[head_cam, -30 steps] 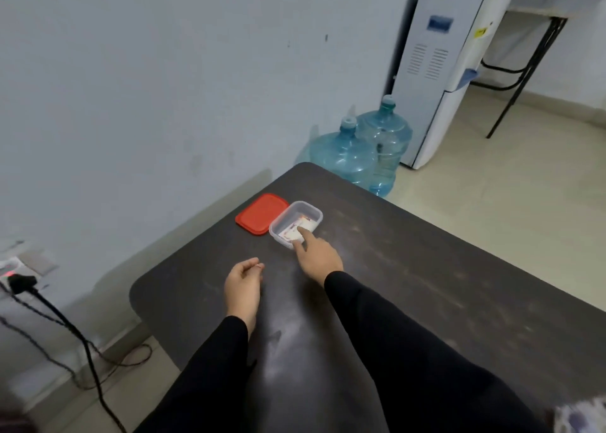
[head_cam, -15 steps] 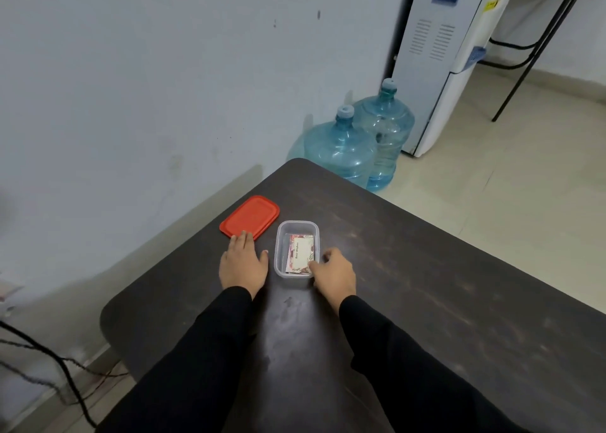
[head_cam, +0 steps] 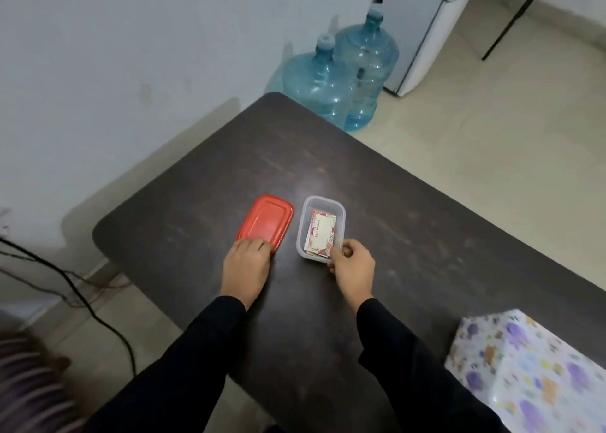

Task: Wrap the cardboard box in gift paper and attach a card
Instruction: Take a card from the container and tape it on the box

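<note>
My left hand (head_cam: pixel 246 262) lies flat, fingers pressing the near edge of the flat red plastic lid (head_cam: pixel 265 221). My right hand (head_cam: pixel 352 267) pinches the near corner of the small clear plastic tub (head_cam: pixel 323 200), where the flowery paper card (head_cam: pixel 323 231) lies. If I tug too hard, the light tub may tip and spill. I count one lid, one tub, one box in purple gift paper (head_cam: pixel 531 367) by my right arm, and two big blue water bottles (head_cam: pixel 321 81). The cards sit in a pile, so I cannot count them

Matt, scuffed dark table (head_cam: pixel 426 236); glossy red plastic lid (head_cam: pixel 266 221); clear plastic container (head_cam: pixel 323 199); printed paper card (head_cam: pixel 323 232); shiny patterned gift paper (head_cam: pixel 531 367), lower right.
</note>
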